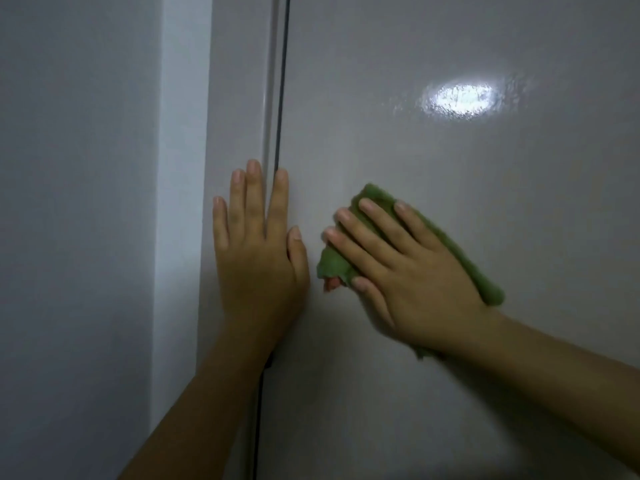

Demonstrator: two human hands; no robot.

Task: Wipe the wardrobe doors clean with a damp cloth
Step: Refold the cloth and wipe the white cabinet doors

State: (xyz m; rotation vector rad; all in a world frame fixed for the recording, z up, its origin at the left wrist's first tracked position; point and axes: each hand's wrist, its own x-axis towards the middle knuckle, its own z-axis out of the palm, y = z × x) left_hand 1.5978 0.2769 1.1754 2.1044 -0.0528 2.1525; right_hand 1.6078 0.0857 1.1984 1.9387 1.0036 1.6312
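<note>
Right hand (412, 271): spread flat, fingers extended, pressing a green cloth (450, 251) against the door; nothing gripped, just pinned under palm and fingers.
Green cloth: bunched beneath the right hand, edges showing above the fingertips, past the knuckles toward the right, and at the thumb; a small pinkish bit at the lower left corner, too blurred to identify.
Left hand (258, 258): open, palm flat, empty, laid across the dark gap (281, 98) between the door and the narrow panel (239, 98) to its left, bracing; just beside the cloth, not touching.
Wardrobe door (450, 168): glossy pale surface, upright, filling the right of the view; cloth at mid-height near its left edge.
Technique, as judged: keep even palm pressure so the whole pad stays in contact; overlap strokes; refold to a fresh face once soiled; hold the brace steady so the door does not rock.
Edge care: run along the gap strip without pushing cloth into it.
Light patch (457, 100): bright reflection higher on the door, rippled and streaky around it, likely damp film; useful for checking smears.
Wall (76, 202): plain, far left, apart from the work.
</note>
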